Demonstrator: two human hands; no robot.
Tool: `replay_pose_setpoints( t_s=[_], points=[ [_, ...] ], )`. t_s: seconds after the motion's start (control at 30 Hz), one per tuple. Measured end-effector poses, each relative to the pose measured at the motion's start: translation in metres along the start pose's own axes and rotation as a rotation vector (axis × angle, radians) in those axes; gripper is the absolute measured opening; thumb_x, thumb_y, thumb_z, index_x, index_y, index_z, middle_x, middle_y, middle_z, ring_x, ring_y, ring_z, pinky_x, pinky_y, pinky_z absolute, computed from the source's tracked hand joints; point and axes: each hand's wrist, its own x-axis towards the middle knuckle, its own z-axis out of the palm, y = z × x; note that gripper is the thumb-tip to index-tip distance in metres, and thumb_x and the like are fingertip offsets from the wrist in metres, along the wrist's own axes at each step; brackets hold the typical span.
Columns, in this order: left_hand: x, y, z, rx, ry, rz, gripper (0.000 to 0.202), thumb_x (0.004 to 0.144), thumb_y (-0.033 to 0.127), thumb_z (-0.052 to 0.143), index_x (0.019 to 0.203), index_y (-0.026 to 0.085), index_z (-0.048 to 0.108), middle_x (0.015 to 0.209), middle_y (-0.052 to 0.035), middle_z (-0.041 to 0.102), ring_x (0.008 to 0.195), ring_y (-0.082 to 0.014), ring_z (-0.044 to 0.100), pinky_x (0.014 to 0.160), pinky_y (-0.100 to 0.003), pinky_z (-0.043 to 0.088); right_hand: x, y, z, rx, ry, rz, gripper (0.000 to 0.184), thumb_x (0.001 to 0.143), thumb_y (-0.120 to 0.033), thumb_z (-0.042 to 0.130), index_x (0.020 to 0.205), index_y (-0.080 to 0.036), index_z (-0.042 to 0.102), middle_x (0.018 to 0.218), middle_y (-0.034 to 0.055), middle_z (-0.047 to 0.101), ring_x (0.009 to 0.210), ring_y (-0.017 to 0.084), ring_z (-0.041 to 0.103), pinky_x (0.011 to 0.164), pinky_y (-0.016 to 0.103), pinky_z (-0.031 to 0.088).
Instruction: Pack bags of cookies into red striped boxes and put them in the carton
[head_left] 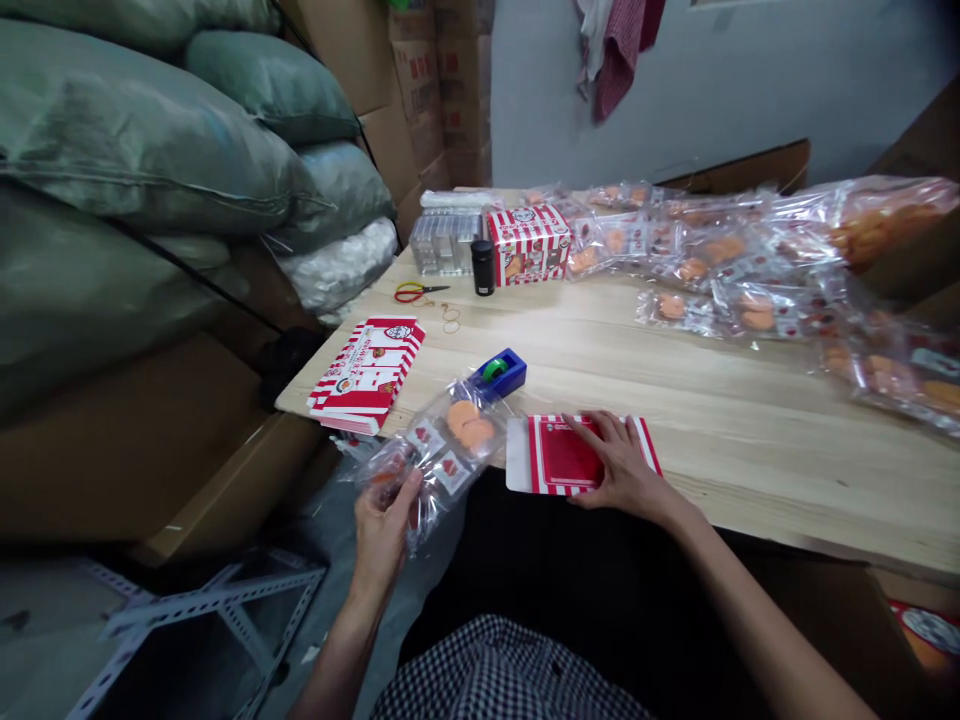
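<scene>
My left hand (386, 530) is closed on the lower end of a clear plastic packet (442, 450), thumb on top. Inside the packet show orange round pieces and small printed white squares; it is tilted over the table's front edge. My right hand (619, 465) spans a red-and-white striped carton (555, 455) lying flat at the front edge, thumb at its near side and fingers toward its far side. The carton's white end points left toward the packet. Just beyond the packet's upper end sits a blue tape dispenser (504, 372) with green tape.
A stack of flat striped cartons (367, 370) lies at the table's left. Behind are scissors (412, 291), a black bottle (483, 268), an upright striped box (529, 245) and clear cases (446, 240). Several filled packets (757, 305) cover the right back. Large sacks (150, 130) rise at left.
</scene>
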Motion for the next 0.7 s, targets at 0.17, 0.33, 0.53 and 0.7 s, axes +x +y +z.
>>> replay_pose_setpoints(
  t_s=[0.17, 0.33, 0.53, 0.7],
  points=[
    [0.007, 0.000, 0.002, 0.056, -0.258, -0.202, 0.058, 0.064, 0.033, 0.087, 0.114, 0.012, 0.067, 0.065, -0.0018, 0.071, 0.050, -0.0146, 0.063, 0.045, -0.021, 0.045, 0.000, 0.000, -0.001, -0.011, 0.006, -0.025, 0.112, 0.061, -0.058, 0.078, 0.156, -0.034, 0.022, 0.147, 0.0151, 0.036, 0.140, 0.043, 0.030, 0.115, 0.070, 0.006],
    [0.030, 0.001, 0.008, 0.060, -0.514, -0.363, 0.052, 0.061, 0.028, 0.088, 0.105, 0.010, 0.066, 0.073, -0.0082, 0.073, 0.054, -0.0178, 0.068, 0.041, -0.019, 0.041, -0.002, 0.002, -0.001, -0.008, -0.003, -0.070, 0.118, 0.057, -0.055, 0.081, 0.156, -0.036, 0.020, 0.147, 0.0147, 0.037, 0.141, 0.044, 0.029, 0.114, 0.069, 0.001],
    [0.049, 0.005, 0.028, 0.071, -0.690, -0.413, 0.042, 0.060, 0.022, 0.086, 0.097, 0.009, 0.070, 0.078, -0.0104, 0.073, 0.060, -0.0174, 0.068, 0.048, -0.020, 0.046, -0.002, 0.001, -0.007, 0.019, -0.041, -0.101, 0.113, 0.059, -0.050, 0.080, 0.156, -0.034, 0.023, 0.144, 0.0145, 0.039, 0.140, 0.042, 0.032, 0.117, 0.067, -0.001],
    [0.051, 0.002, 0.042, 0.128, -0.757, -0.412, 0.044, 0.061, 0.022, 0.084, 0.102, 0.009, 0.072, 0.084, -0.0112, 0.073, 0.057, -0.0143, 0.065, 0.039, -0.016, 0.036, 0.000, -0.002, -0.009, 0.039, -0.047, -0.081, 0.116, 0.058, -0.051, 0.081, 0.156, -0.035, 0.022, 0.142, 0.0141, 0.039, 0.140, 0.043, 0.032, 0.117, 0.066, 0.002]
  ],
)
